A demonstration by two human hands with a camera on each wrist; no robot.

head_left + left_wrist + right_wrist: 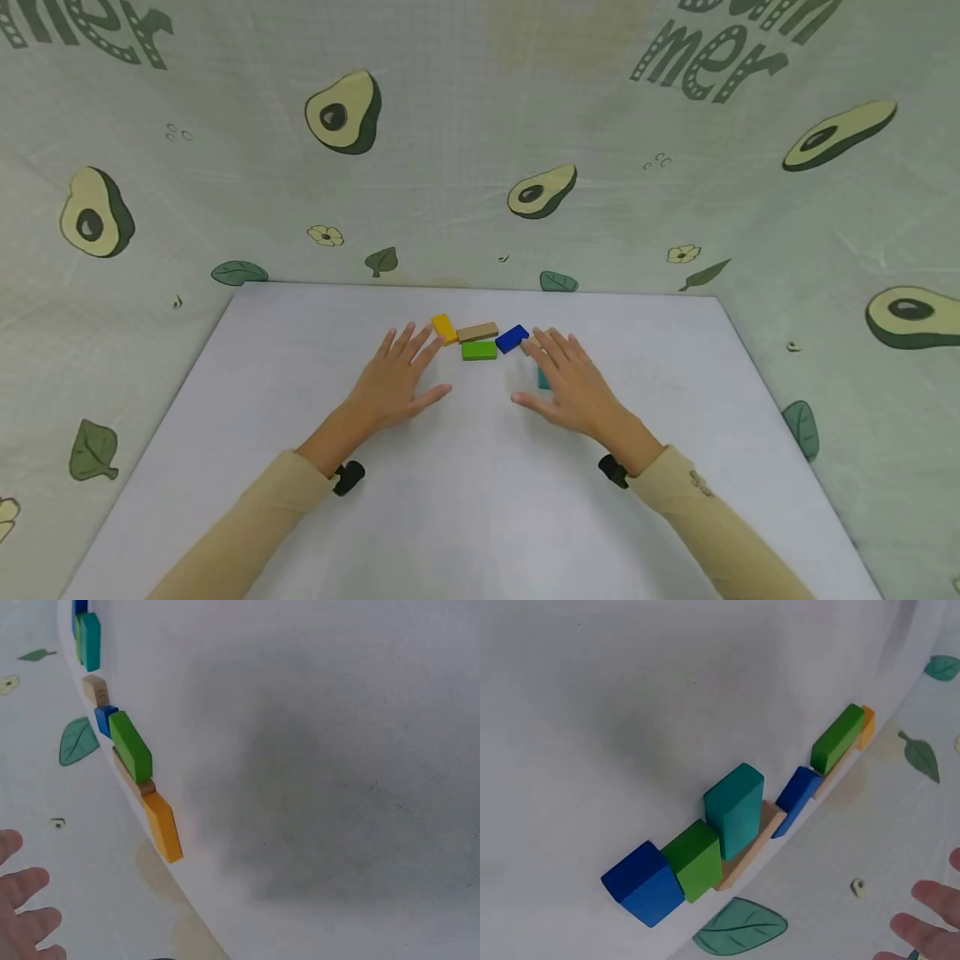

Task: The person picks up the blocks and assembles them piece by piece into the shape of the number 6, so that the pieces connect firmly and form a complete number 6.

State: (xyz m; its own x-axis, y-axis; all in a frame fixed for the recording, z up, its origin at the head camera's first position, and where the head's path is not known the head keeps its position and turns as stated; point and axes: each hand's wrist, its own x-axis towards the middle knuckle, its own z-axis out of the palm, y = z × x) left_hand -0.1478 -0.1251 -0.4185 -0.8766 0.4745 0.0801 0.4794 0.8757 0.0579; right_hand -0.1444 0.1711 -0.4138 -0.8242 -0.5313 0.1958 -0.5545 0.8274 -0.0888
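Observation:
My left hand [392, 385] is spread out to the left of a loose row of wooden blocks and holds nothing. Its fingertips are nearest the yellow block [444, 329]. My right hand [572, 387], fingers also spread and holding nothing, covers the row's right end in the head view. Between the hands lie a plain wood block [477, 332], a green block [479, 351] and a blue block [512, 338]. A teal block [543, 379] peeks out beside the right hand. From the right wrist, another green block [694, 861] and another blue block [643, 883] show, touching each other.
The blocks lie on a white table [480, 500], toward its far edge. Behind and beside it hangs a pale cloth [442, 167] printed with avocados and leaves. Each wrist wears a small black device, such as the one on the left wrist [349, 478].

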